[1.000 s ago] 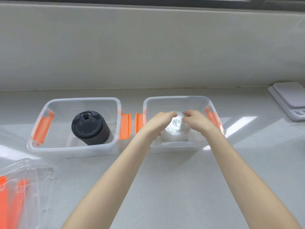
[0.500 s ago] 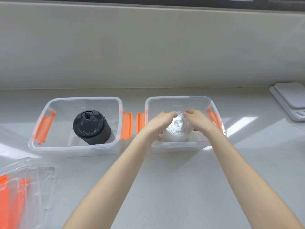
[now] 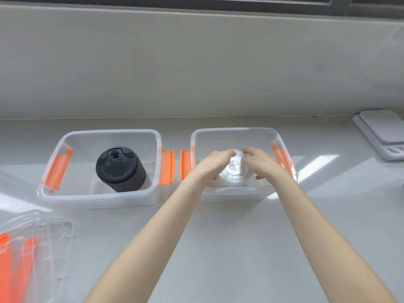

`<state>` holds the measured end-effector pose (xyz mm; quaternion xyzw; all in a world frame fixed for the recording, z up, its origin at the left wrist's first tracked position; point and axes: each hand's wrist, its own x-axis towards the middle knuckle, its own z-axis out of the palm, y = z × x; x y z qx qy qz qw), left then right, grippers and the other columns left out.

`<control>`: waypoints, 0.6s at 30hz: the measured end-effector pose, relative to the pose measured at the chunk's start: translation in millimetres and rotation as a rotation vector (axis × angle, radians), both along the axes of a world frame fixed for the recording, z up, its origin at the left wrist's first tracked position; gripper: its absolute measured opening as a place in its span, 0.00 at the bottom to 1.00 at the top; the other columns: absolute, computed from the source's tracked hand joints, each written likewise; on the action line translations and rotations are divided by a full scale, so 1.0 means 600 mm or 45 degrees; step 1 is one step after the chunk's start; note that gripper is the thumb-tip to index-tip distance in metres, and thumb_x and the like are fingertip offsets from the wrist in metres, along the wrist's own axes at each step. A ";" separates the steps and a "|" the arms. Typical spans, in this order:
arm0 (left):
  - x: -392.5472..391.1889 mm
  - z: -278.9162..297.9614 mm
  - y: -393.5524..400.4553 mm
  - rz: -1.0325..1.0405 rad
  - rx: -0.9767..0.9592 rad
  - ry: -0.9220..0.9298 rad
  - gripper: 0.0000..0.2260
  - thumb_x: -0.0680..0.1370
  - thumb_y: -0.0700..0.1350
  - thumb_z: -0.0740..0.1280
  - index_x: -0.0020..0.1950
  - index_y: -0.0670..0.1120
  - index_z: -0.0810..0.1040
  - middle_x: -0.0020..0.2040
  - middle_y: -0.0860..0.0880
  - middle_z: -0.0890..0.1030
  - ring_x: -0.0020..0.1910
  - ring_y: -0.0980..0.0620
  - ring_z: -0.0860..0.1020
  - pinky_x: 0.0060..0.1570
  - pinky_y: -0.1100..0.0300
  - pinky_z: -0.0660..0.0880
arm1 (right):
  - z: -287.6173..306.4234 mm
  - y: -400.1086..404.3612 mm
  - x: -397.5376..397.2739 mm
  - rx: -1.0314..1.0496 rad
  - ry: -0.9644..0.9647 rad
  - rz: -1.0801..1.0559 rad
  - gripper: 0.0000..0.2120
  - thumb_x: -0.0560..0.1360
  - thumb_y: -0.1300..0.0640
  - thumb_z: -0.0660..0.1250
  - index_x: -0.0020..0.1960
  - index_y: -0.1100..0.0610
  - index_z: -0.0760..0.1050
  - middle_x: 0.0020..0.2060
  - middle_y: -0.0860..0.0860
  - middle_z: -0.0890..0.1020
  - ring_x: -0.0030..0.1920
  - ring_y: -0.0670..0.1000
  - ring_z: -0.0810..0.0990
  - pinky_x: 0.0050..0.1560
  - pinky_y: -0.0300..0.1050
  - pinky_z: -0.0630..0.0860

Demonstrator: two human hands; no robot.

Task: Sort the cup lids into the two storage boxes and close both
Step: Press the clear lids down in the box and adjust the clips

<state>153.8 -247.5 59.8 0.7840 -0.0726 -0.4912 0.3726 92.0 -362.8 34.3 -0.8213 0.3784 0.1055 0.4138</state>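
Reaching forward from the bottom edge, both bare forearms stretch over the pale speckled table [image 3: 229, 248] and meet inside the right-hand clear plastic storage box [image 3: 235, 132]. The left hand [image 3: 209, 167] comes in from 7 o'clock, palm down, its fingers curved over the near-left rim of a stack of clear round plastic cup lids [image 3: 235, 171]. The right hand [image 3: 263, 162] comes in from 5 o'clock, fingers arched over the stack's right side. Each grip is partly closed around the stack's edge, the fingertips nearly meeting at its 12 o'clock side; the stack sits between the two palms, on the box floor as far as can be seen.

The lids are thin, glossy and see-through, with a moulded cross at the centre. The box is rectangular with rounded corners, translucent walls and orange latch flaps [image 3: 184, 164] at 3 and 9 o'clock.

At 9 o'clock of the hands stands a matching left-hand clear storage box [image 3: 105, 199], just beside the first, their orange flaps nearly touching. Inside it rests a tall stack of matte black round cup lids [image 3: 119, 166], leaning slightly.

At 8 o'clock, by the frame edge, lie clear box covers with orange clips [image 3: 28, 248]. At 2 o'clock sits a flat white kitchen scale [image 3: 381, 133].
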 end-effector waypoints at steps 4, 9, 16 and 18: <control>-0.004 0.007 0.003 -0.014 -0.024 -0.017 0.25 0.78 0.54 0.54 0.73 0.48 0.59 0.74 0.47 0.62 0.68 0.41 0.67 0.60 0.51 0.67 | -0.002 -0.004 0.001 -0.004 0.018 -0.010 0.23 0.78 0.59 0.53 0.73 0.56 0.59 0.72 0.53 0.65 0.64 0.55 0.69 0.54 0.47 0.70; 0.000 0.026 0.023 0.009 -0.205 -0.231 0.18 0.78 0.52 0.55 0.65 0.48 0.70 0.64 0.51 0.72 0.63 0.47 0.68 0.54 0.61 0.66 | 0.015 0.010 0.004 -0.103 -0.092 -0.082 0.24 0.79 0.56 0.54 0.73 0.60 0.57 0.72 0.56 0.65 0.70 0.55 0.65 0.64 0.45 0.64; -0.013 0.072 0.188 0.156 -0.664 -0.478 0.12 0.77 0.41 0.62 0.58 0.47 0.78 0.52 0.49 0.83 0.53 0.54 0.81 0.54 0.61 0.74 | 0.085 0.138 0.006 -0.330 -0.823 0.127 0.12 0.77 0.61 0.60 0.60 0.59 0.75 0.56 0.52 0.80 0.55 0.49 0.77 0.51 0.31 0.69; -0.021 0.080 0.260 0.249 -0.716 -0.581 0.10 0.76 0.38 0.63 0.52 0.48 0.81 0.45 0.52 0.85 0.46 0.58 0.82 0.46 0.67 0.75 | 0.100 0.196 -0.001 -0.280 -0.944 0.231 0.10 0.77 0.61 0.61 0.56 0.58 0.77 0.49 0.49 0.81 0.46 0.44 0.77 0.44 0.23 0.68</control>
